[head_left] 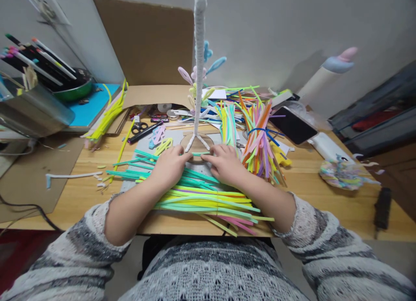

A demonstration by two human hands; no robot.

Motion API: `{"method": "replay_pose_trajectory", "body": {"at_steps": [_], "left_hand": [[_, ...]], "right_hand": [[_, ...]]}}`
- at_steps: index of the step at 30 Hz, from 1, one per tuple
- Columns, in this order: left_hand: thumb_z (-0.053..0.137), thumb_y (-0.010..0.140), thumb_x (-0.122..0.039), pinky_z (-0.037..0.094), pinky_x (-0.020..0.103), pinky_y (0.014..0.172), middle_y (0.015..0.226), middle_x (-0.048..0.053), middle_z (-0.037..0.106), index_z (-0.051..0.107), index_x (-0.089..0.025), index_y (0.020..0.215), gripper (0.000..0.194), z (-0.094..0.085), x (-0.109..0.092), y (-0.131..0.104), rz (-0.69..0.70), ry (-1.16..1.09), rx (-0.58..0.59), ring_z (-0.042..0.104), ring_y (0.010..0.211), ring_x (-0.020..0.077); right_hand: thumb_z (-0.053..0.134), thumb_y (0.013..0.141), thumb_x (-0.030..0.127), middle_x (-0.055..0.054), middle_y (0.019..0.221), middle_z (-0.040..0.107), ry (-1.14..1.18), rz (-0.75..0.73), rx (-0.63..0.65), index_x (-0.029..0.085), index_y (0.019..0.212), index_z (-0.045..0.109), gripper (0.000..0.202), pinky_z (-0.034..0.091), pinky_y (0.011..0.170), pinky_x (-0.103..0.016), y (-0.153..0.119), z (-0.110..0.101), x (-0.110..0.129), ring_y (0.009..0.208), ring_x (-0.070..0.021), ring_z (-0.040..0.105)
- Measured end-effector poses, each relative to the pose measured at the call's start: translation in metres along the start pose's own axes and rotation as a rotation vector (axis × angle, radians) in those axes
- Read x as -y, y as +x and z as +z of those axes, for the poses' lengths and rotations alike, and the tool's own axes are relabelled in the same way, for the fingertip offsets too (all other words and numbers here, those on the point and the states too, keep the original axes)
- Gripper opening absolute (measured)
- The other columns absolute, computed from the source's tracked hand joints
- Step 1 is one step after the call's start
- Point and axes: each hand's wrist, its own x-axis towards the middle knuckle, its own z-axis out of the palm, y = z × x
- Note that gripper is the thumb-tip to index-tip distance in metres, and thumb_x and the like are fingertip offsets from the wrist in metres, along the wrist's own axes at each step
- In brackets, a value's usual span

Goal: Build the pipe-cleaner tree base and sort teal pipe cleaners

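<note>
A short teal pipe cleaner (197, 153) runs between my hands, low in front of a white wrapped stand (199, 71). My left hand (170, 164) pinches one end of it between thumb and finger. At the other end, my right hand (225, 162) is closed on it the same way. The stand rises upright from a round cardboard base (190, 141), with small pastel pipe-cleaner flowers behind its stem. Loose teal pipe cleaners (195, 177) lie under my wrists, and a yellow and mint bundle (208, 200) sits nearer me.
A tied multicoloured bundle (260, 140) and a black-screened phone (294, 124) lie to the right. Scissors (139, 127) and a marker (144, 133) rest at left. Markers fill a green bowl (73, 92) beside a metal container (39, 108). A hot glue gun (328, 147) is far right.
</note>
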Motion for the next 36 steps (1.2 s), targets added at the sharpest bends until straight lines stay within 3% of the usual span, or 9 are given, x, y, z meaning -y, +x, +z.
{"method": "replay_pose_trajectory", "body": {"at_steps": [3,7,14,22,26,31,36], "left_hand": [[0.044,0.087,-0.018,0.04,0.036,0.079,0.101,0.009,0.051,0.064,-0.027,0.107,0.029,0.001,0.001,0.0,-0.008,-0.016,-0.015,0.05,0.089,0.0232],[0.044,0.086,-0.015,0.04,0.039,0.084,0.113,0.01,0.047,0.06,-0.03,0.113,0.036,0.005,0.006,-0.001,0.002,-0.02,-0.008,0.047,0.097,0.0255],[0.04,0.087,-0.012,0.04,0.035,0.087,0.115,0.008,0.045,0.062,-0.027,0.109,0.035,0.002,0.011,0.002,0.069,-0.084,-0.034,0.048,0.096,0.0216],[0.039,0.087,-0.01,0.042,0.031,0.078,0.094,0.007,0.061,0.065,-0.019,0.099,0.03,-0.005,0.02,0.005,0.121,-0.044,-0.132,0.053,0.088,0.0206],[0.037,0.089,-0.014,0.043,0.031,0.077,0.096,0.007,0.064,0.067,-0.019,0.097,0.031,-0.007,0.021,0.005,0.072,-0.075,-0.196,0.056,0.09,0.0196],[0.038,0.089,-0.018,0.043,0.031,0.074,0.095,0.007,0.065,0.067,-0.019,0.098,0.031,-0.005,0.018,0.009,-0.144,-0.045,-0.296,0.057,0.09,0.0204],[0.04,0.089,-0.019,0.042,0.03,0.07,0.095,0.007,0.065,0.068,-0.021,0.098,0.029,0.002,0.011,0.018,-0.154,0.0,-0.22,0.057,0.089,0.021]], "right_hand": [[0.052,0.078,0.017,-0.011,0.126,0.049,0.009,-0.003,-0.021,0.027,0.117,0.061,0.042,0.023,0.091,-0.044,-0.001,0.002,-0.001,0.116,-0.0291,0.039],[0.049,0.08,0.016,-0.012,0.122,0.052,0.009,-0.03,0.005,0.025,0.121,0.058,0.043,0.022,0.09,-0.044,-0.001,0.004,-0.003,0.112,-0.0279,0.042],[0.05,0.08,0.017,-0.011,0.121,0.053,-0.002,-0.042,-0.003,0.026,0.121,0.057,0.043,0.022,0.089,-0.043,-0.001,0.005,-0.003,0.111,-0.0276,0.043],[0.049,0.082,0.016,-0.011,0.12,0.056,0.013,-0.04,-0.033,0.026,0.118,0.059,0.039,0.024,0.088,-0.042,-0.001,0.005,-0.004,0.11,-0.0271,0.046],[0.041,0.087,0.011,-0.009,0.107,0.063,0.152,0.044,-0.162,0.021,0.107,0.063,0.032,0.028,0.089,-0.037,-0.001,0.006,-0.007,0.103,-0.0217,0.052],[0.036,0.09,0.015,-0.009,0.103,0.064,0.284,0.174,-0.334,0.018,0.105,0.061,0.029,0.036,0.085,-0.032,-0.002,0.005,-0.01,0.1,-0.0203,0.055],[0.043,0.087,0.015,-0.009,0.103,0.066,0.219,0.148,-0.224,0.018,0.108,0.062,0.028,0.034,0.086,-0.034,0.001,0.007,-0.01,0.1,-0.022,0.056]]}}
